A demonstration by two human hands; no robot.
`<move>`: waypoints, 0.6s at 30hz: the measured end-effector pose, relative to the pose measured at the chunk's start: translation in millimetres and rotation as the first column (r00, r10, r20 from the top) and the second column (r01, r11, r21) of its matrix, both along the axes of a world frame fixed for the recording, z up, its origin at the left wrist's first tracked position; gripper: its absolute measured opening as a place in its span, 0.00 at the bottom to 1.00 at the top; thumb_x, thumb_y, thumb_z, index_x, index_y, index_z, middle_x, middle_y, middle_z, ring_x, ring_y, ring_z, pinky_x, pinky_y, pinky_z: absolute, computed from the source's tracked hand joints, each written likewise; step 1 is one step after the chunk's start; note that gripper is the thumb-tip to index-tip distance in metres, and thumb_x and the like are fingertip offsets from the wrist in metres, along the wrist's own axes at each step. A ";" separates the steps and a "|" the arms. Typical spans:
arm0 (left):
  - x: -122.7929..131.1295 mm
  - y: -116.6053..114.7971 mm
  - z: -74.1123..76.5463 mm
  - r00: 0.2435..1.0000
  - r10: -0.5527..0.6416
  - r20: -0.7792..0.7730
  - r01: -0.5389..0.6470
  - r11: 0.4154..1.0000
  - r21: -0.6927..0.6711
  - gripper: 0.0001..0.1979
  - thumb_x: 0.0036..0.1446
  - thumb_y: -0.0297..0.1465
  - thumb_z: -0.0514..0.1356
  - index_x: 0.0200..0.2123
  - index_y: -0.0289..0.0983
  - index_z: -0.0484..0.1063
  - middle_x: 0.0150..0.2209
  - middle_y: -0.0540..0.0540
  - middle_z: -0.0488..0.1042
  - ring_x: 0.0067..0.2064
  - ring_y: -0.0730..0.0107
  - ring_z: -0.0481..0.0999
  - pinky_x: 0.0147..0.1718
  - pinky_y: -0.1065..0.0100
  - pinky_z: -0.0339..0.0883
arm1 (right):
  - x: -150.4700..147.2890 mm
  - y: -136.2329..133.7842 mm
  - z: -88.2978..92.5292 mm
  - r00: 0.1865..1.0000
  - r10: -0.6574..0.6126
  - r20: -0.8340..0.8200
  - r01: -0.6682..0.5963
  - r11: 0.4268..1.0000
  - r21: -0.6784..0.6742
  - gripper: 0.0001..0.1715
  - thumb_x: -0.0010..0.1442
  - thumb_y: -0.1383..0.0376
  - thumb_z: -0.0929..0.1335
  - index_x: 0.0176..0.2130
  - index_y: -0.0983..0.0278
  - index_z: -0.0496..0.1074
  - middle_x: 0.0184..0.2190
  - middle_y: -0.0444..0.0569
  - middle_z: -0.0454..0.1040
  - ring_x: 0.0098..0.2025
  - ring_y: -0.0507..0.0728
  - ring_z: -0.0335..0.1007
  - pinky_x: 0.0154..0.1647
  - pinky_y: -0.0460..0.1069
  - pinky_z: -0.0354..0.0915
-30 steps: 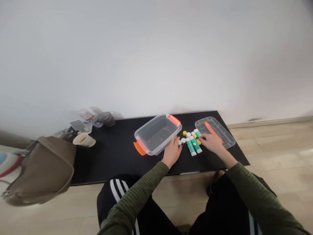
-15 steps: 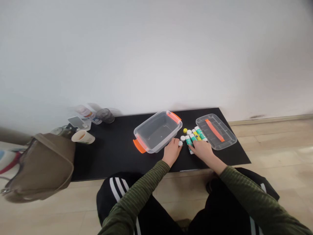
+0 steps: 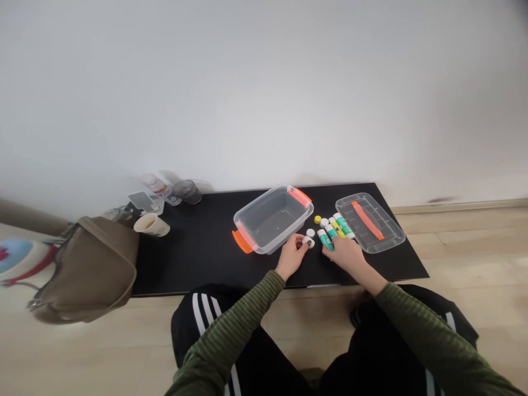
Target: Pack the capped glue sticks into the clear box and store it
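Note:
My left hand (image 3: 292, 255) pinches a white cap (image 3: 307, 241) between thumb and fingers, just in front of the box. My right hand (image 3: 347, 255) is closed round the lower part of a green-and-white glue stick (image 3: 325, 239). Beside that stick lie other glue sticks, green ones (image 3: 343, 224) and a yellow one (image 3: 336, 225), side by side and partly covered by my right hand. Behind my fingers lie a loose white cap (image 3: 310, 232), another white cap (image 3: 324, 222) and a yellow cap (image 3: 317, 219).
A clear plastic box (image 3: 270, 246) with orange latches stands left of the caps. Its lid (image 3: 396, 242) lies to the right. On the black table (image 3: 185, 269), at left, are a paper cup (image 3: 153, 227), a dark glass (image 3: 187, 191), a bottle (image 3: 160, 190) and a brown bag (image 3: 91, 269).
The camera view has shifted, so the scene sits slightly further right. The cap in my left hand has turned and now shows a dark spot. Both hands remain near the same objects.

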State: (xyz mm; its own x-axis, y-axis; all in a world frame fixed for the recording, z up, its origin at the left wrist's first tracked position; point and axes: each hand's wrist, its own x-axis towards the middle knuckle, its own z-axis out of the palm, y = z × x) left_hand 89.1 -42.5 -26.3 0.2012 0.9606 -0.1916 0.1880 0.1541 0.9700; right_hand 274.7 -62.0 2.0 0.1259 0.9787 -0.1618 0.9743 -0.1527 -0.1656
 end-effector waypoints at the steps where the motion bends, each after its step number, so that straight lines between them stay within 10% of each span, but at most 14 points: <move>1: 0.6 -1.8 -0.8 0.987 0.050 0.151 -0.035 0.995 -0.096 0.11 0.57 0.34 0.64 0.41 0.36 0.69 0.39 0.43 0.77 0.40 0.67 0.77 0.40 0.64 0.71 | 2.9 -2.6 0.4 0.999 0.007 -0.035 -0.006 1.000 0.031 0.18 0.60 0.51 0.64 0.35 0.62 0.74 0.27 0.56 0.77 0.31 0.64 0.75 0.31 0.53 0.63; 8: -9.2 -12.8 10.5 0.724 0.291 0.625 0.053 0.880 -0.472 0.10 0.59 0.34 0.63 0.38 0.32 0.74 0.41 0.38 0.79 0.42 0.65 0.80 0.48 0.62 0.71 | 2.3 -30.2 3.2 0.930 0.249 -0.270 -0.170 0.943 0.285 0.15 0.59 0.54 0.64 0.37 0.62 0.71 0.25 0.47 0.75 0.25 0.56 0.72 0.30 0.48 0.61; 18: -12.9 -13.3 20.2 0.710 0.244 0.660 0.055 0.916 -0.398 0.11 0.55 0.34 0.67 0.37 0.35 0.71 0.35 0.46 0.78 0.37 0.71 0.79 0.48 0.62 0.72 | 1.0 -34.8 0.9 0.902 0.357 -0.243 -0.271 0.906 0.324 0.16 0.62 0.54 0.64 0.40 0.63 0.72 0.28 0.48 0.77 0.28 0.56 0.74 0.30 0.47 0.59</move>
